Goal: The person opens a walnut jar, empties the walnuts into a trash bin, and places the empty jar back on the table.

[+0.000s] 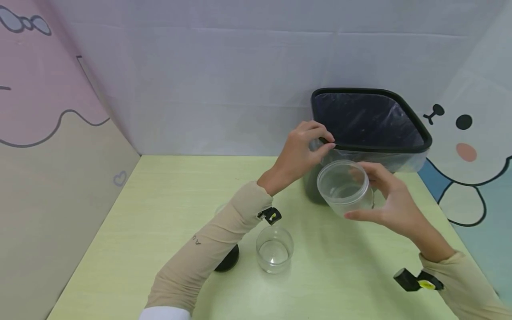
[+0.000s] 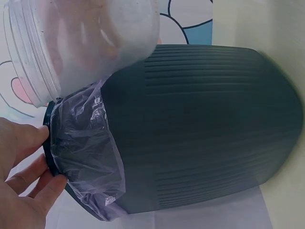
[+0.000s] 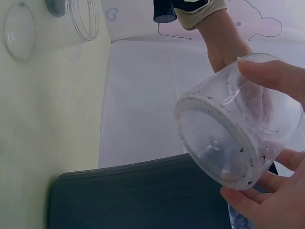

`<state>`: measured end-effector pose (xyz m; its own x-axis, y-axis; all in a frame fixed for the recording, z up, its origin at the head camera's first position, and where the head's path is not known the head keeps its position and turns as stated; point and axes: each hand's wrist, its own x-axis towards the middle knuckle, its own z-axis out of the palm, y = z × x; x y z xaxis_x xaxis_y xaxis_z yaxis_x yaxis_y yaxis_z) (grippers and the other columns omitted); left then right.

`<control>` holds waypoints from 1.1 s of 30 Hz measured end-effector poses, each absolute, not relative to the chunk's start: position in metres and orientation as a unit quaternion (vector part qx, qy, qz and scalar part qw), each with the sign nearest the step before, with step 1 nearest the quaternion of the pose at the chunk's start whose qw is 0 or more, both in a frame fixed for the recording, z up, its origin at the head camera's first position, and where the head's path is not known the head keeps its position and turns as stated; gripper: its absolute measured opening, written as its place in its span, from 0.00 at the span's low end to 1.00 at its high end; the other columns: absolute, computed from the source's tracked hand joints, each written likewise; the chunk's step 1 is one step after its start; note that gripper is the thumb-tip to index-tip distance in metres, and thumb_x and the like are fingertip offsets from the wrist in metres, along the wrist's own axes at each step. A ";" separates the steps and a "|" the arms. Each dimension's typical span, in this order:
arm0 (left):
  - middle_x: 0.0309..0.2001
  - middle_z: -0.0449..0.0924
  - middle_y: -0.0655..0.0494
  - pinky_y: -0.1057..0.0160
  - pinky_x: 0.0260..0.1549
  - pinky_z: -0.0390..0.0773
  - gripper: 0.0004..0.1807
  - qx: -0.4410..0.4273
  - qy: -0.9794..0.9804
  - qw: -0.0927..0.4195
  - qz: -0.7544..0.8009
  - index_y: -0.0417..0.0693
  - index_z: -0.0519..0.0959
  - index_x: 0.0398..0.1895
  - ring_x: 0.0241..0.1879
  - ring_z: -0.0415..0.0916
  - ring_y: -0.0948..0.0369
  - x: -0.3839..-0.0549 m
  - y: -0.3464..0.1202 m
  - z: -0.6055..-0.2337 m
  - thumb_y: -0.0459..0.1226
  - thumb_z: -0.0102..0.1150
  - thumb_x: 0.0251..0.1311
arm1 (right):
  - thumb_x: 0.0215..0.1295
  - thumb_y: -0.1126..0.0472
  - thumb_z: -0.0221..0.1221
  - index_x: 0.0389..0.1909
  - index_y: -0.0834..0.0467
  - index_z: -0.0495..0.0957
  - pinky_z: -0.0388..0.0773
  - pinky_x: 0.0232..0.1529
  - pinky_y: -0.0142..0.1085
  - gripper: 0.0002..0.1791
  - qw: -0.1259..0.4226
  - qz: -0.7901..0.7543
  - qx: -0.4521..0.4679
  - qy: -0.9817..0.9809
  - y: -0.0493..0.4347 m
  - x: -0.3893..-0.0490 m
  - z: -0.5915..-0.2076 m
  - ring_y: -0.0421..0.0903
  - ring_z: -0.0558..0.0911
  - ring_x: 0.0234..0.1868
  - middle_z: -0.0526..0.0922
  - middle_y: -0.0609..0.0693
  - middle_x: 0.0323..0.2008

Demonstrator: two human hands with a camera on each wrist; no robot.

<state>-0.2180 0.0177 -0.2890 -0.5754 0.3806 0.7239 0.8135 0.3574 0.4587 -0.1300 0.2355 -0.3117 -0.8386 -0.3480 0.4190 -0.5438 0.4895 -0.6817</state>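
Observation:
My left hand [image 1: 302,151] pinches the near left part of the black rim of a dark trash bin [image 2: 200,124] between thumb and fingers. A clear plastic bag [image 2: 83,138] lines the bin and folds over its outside. In my right hand [image 1: 396,206] I grip a clear plastic jar [image 1: 343,189], tilted, its open mouth facing up in the head view. The jar is held just in front of the bin, below the rim. Dark specks dot the base of this jar [image 3: 214,143] in the right wrist view. I see no lid on it.
A second clear jar [image 1: 274,253] stands on the pale green table [image 1: 172,186]. Left of it a round black object [image 1: 229,260] is partly hidden by my left sleeve [image 1: 216,240]. A white sheet [image 1: 200,89] hangs behind; printed panels [image 1: 472,178] flank both sides.

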 end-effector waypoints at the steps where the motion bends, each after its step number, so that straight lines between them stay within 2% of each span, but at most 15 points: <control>1: 0.40 0.78 0.56 0.73 0.51 0.64 0.02 -0.383 -0.781 0.261 -0.418 0.46 0.83 0.33 0.45 0.70 0.61 -0.218 0.018 -0.289 0.35 0.64 0.58 | 0.28 0.72 0.78 0.64 0.56 0.66 0.64 0.50 0.19 0.54 0.110 0.435 0.262 -0.855 0.235 -0.131 -0.313 0.36 0.72 0.53 0.74 0.51 0.54; 14: 0.41 0.78 0.55 0.73 0.52 0.64 0.02 -0.388 -0.782 0.265 -0.409 0.45 0.83 0.34 0.46 0.71 0.60 -0.217 0.019 -0.289 0.35 0.62 0.60 | 0.34 0.67 0.78 0.65 0.53 0.66 0.63 0.53 0.20 0.51 0.073 0.448 0.255 -0.854 0.224 -0.138 -0.335 0.38 0.71 0.56 0.73 0.52 0.57; 23: 0.41 0.78 0.55 0.73 0.53 0.63 0.03 -0.389 -0.785 0.263 -0.404 0.46 0.82 0.34 0.47 0.70 0.60 -0.216 0.022 -0.289 0.35 0.62 0.60 | 0.37 0.64 0.77 0.65 0.52 0.65 0.63 0.54 0.21 0.50 0.041 0.459 0.240 -0.854 0.219 -0.145 -0.353 0.45 0.71 0.58 0.73 0.51 0.58; 28: 0.41 0.78 0.57 0.73 0.52 0.64 0.03 -0.399 -0.780 0.275 -0.395 0.46 0.83 0.35 0.46 0.70 0.61 -0.216 0.023 -0.290 0.35 0.62 0.60 | 0.38 0.65 0.77 0.65 0.52 0.65 0.63 0.56 0.22 0.48 0.021 0.481 0.243 -0.842 0.215 -0.148 -0.363 0.44 0.70 0.60 0.71 0.50 0.59; 30: 0.41 0.78 0.56 0.73 0.52 0.64 0.03 -0.402 -0.778 0.278 -0.396 0.46 0.83 0.35 0.46 0.70 0.61 -0.216 0.024 -0.290 0.35 0.62 0.60 | 0.38 0.65 0.77 0.65 0.53 0.65 0.64 0.57 0.24 0.48 0.015 0.485 0.245 -0.839 0.213 -0.150 -0.366 0.45 0.70 0.60 0.71 0.51 0.59; 33: 0.41 0.78 0.56 0.73 0.51 0.65 0.03 -0.402 -0.775 0.279 -0.399 0.46 0.82 0.35 0.46 0.70 0.60 -0.216 0.024 -0.290 0.35 0.62 0.60 | 0.38 0.65 0.77 0.65 0.55 0.64 0.65 0.61 0.36 0.49 0.007 0.490 0.245 -0.836 0.208 -0.152 -0.371 0.49 0.69 0.61 0.71 0.52 0.60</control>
<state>-0.2155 0.0238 -0.2898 -0.5203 0.4017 0.7536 0.8466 0.3583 0.3935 -0.1523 0.2083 -0.3706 -0.8798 -0.4034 0.2513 -0.4164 0.3992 -0.8168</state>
